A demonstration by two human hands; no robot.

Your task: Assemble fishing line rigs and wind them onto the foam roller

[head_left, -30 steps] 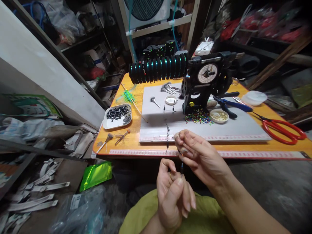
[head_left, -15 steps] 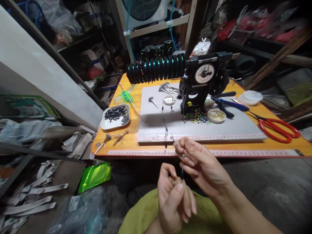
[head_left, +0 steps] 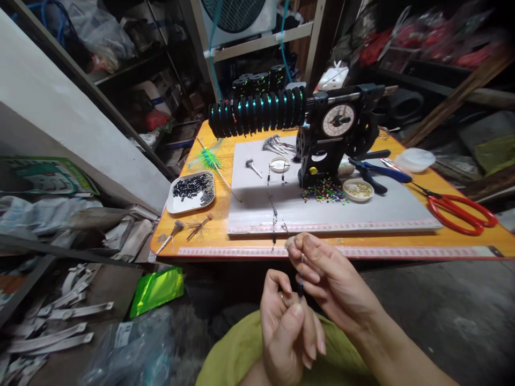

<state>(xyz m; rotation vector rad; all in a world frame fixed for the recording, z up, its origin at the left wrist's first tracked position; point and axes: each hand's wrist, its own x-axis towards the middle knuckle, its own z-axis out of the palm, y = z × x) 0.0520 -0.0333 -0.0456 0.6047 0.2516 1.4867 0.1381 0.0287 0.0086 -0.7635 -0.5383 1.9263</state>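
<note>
My left hand (head_left: 285, 327) is closed in a pinch just past the table's front edge, above my lap. Between its thumb and finger it grips the lower end of a small dark cylinder (head_left: 300, 290), which looks threaded on a thin line. My right hand (head_left: 332, 271) is closed a little above and to the right, fingertips pinched on the upper part of the same line, where tiny pieces show between the fingers. A small pale thing pokes out at its fingertips. Close by, a thin line with small black pieces (head_left: 274, 213) hangs over the board's front edge.
A black winding machine (head_left: 322, 145) carries a row of black spools (head_left: 257, 111) over the grey board (head_left: 257, 206). Nearby are coloured beads (head_left: 324, 193), a dish of gold beads (head_left: 358, 191), blue-handled pliers (head_left: 372, 174), red-handled scissors (head_left: 458, 213) and a white tray (head_left: 173, 203) of black tubes.
My right hand has shifted very slightly down and left. Both hands keep their pinch on the line, and nothing else has visibly moved.
</note>
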